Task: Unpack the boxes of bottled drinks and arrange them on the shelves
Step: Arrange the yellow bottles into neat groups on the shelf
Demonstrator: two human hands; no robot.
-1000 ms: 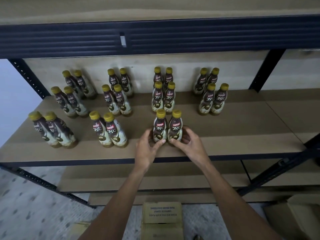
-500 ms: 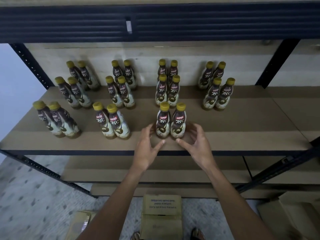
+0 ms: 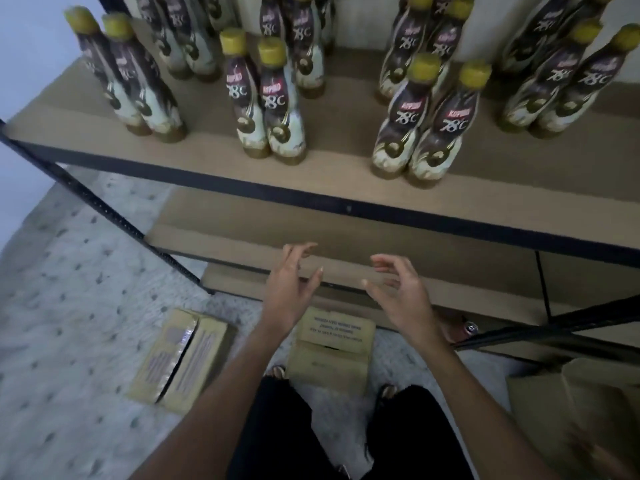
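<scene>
Shelf holds bottles; box contents hidden.

Blk trousers, bare forearms

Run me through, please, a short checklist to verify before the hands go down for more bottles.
1. Left hand free: ok, fingers loose, holding nothing.
2. Right hand free: ok, fingers loosely curved, holding nothing.
3. Front pair of bottles settled: ok, both stand on their bases, side by side on the shelf, clear of both hands.
4. Room for the next pair: ok, bare board shows to the right of that front pair.
5. Box between the feet within reach: ok, it sits right below the hands.
6. Bottles left in that box: cannot tell, its inside is not visible.
</scene>
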